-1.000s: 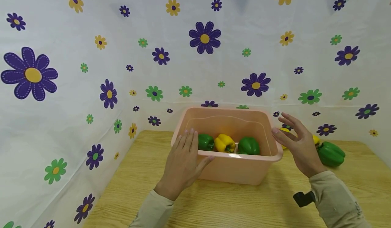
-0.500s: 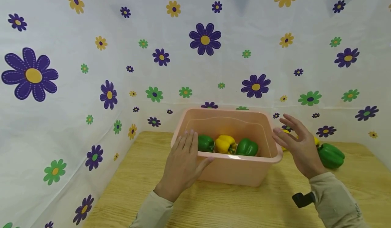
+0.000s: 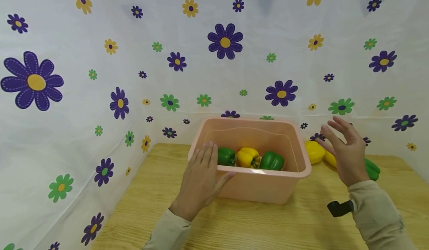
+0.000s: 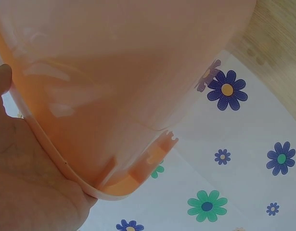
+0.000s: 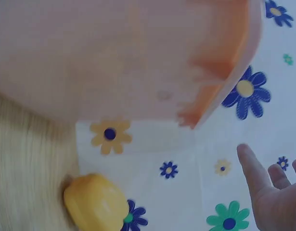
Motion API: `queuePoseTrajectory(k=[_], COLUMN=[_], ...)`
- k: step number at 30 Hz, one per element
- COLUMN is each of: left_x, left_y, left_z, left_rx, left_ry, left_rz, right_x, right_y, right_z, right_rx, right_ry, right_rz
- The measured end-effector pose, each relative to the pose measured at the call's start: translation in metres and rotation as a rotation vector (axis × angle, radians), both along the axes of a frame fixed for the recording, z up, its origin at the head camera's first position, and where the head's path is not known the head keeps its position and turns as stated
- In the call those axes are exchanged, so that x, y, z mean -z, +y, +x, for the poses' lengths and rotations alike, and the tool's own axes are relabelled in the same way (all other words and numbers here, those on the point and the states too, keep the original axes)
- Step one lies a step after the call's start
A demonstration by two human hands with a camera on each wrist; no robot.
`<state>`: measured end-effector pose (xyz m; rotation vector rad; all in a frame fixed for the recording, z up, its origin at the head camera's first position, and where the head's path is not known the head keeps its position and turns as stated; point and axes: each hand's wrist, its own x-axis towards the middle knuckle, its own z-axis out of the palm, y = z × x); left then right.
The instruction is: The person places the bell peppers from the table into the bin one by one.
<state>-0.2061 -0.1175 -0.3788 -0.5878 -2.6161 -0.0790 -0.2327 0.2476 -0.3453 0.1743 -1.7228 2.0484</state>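
Note:
My left hand (image 3: 199, 179) rests on the front left rim of a pink plastic bin (image 3: 254, 185), its fingers straight and together over the edge. In the left wrist view, the palm lies against the bin's rim (image 4: 66, 168). Inside the bin are a green bell pepper (image 3: 226, 157) partly behind that hand, a yellow bell pepper (image 3: 248, 157) and another green bell pepper (image 3: 272, 161). My right hand (image 3: 350, 153) hovers to the right of the bin with its fingers apart, holding nothing. A yellow bell pepper (image 3: 314, 152) lies beside the bin, near this hand.
Behind the right hand, another yellow pepper (image 3: 330, 160) and a green bell pepper (image 3: 372, 169) lie partly hidden on the wooden table (image 3: 234, 226). A flower-printed white sheet (image 3: 194, 79) stands behind and along the left side.
My right hand has moved right, away from the bin, uncovering the nearest yellow pepper. Inside the bin, the right green pepper has turned slightly. My left hand has stayed in place.

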Motion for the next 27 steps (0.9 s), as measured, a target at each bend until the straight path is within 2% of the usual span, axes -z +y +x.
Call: queuePoseTrajectory(k=[5, 8, 14, 18, 27], left_x=[-0.001, -0.001, 0.0, 0.0, -0.004], left_y=[-0.001, -0.001, -0.001, -0.001, 0.0], left_z=[0.0, -0.001, 0.0, 0.001, 0.001], left_rx=[0.006, 0.006, -0.003, -0.011, -0.018], left_ry=[0.012, 0.01, -0.022, -0.037, -0.068], left_rz=[-0.001, -0.001, 0.001, 0.002, 0.002], right_x=[0.01, 0.02, 0.043, 0.055, 0.073], right_y=[0.008, 0.013, 0.017, 0.015, 0.016], right_z=[-0.012, -0.022, -0.04, -0.05, -0.062], right_rx=[0.207, 0.275, 0.297, 0.314, 0.287], right_ry=[-0.199, -0.288, -0.364, -0.406, -0.484], right_rz=[0.203, 0.31, 0.386, 0.473, 0.658])
